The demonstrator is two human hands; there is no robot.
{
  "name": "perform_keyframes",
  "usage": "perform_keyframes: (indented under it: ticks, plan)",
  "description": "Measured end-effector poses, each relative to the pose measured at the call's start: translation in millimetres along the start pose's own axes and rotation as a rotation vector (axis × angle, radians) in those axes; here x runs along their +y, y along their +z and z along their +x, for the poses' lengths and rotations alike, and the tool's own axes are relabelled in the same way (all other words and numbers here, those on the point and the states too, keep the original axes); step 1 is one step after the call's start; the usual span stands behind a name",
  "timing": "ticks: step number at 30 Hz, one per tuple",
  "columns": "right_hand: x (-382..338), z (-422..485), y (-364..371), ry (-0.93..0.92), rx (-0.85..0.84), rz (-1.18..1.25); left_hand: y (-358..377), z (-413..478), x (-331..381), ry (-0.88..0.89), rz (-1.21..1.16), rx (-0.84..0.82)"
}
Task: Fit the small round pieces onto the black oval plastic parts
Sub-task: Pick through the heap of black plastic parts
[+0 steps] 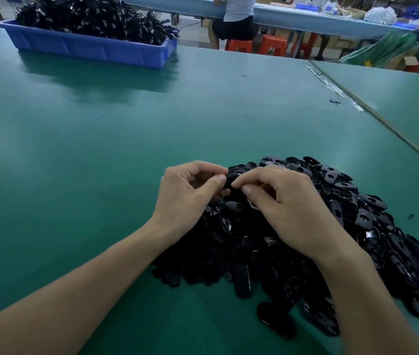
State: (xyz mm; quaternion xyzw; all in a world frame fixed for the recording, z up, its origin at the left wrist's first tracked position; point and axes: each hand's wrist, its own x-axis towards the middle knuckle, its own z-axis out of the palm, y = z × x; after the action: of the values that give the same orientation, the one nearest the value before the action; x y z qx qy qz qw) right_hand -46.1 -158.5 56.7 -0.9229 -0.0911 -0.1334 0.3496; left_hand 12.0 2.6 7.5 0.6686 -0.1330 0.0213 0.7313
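A big heap of black oval plastic parts (357, 221) lies on the green table (101, 149), in front of me and to the right. Small round black pieces (175, 279) lie along the heap's near left edge. My left hand (185, 198) and my right hand (287, 211) meet above the heap's left side. Between their fingertips they pinch one black oval part (229, 181). Fingers cover most of that part, and I cannot tell whether a round piece sits on it.
A blue bin (88, 46) heaped with black items stands at the table's far left. A seam with tape (336, 90) runs diagonally on the right. Small black bits (334, 101) lie loose on the table. People sit at another bench behind, by red stools (239, 44).
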Motion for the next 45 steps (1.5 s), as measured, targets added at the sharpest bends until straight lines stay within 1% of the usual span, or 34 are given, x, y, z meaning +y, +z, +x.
perform_keyframes:
  ticks: [4, 6, 10, 17, 22, 26, 32, 38, 42, 45]
  plan:
    - [3.4, -2.5, 6.1, 0.012, 0.094, 0.010, 1.7, -2.4, 1.9, -0.036, -0.046, -0.060]
    - [5.9, -3.2, 7.4, 0.026, 0.117, 0.081, 1.9, -2.5, 3.0, -0.041, -0.047, -0.070]
    - [9.7, -4.7, 6.8, 0.109, 0.129, 0.354, 2.2, -3.4, 9.2, -0.050, -0.045, -0.079]
    - [12.8, -6.0, 2.5, 0.123, 0.114, 0.547, 0.9, -1.8, 26.4, -0.020, -0.066, -0.106]
    - [10.9, -7.1, 3.4, 0.163, 0.145, 0.639, 1.4, -3.0, 27.8, -0.059, -0.047, -0.102]
    - [10.3, -7.7, 2.6, 0.194, 0.168, 0.709, 2.5, -2.5, 28.8, -0.089, -0.097, -0.094]
    - [8.3, -8.6, 2.5, 0.221, 0.184, 0.740, 4.1, -4.2, 31.7, -0.067, -0.102, -0.091]
    - [2.4, -6.8, 3.4, 0.169, 0.221, 0.654, 5.9, -6.9, 31.0, -0.049, -0.080, -0.118]
    - [-1.7, -6.2, 6.8, 0.189, 0.216, 0.593, 6.0, -6.7, 30.5, -0.032, -0.080, -0.116]
    - [-3.0, -5.6, 9.4, 0.209, 0.247, 0.535, 5.7, -7.0, 30.3, -0.025, -0.071, -0.115]
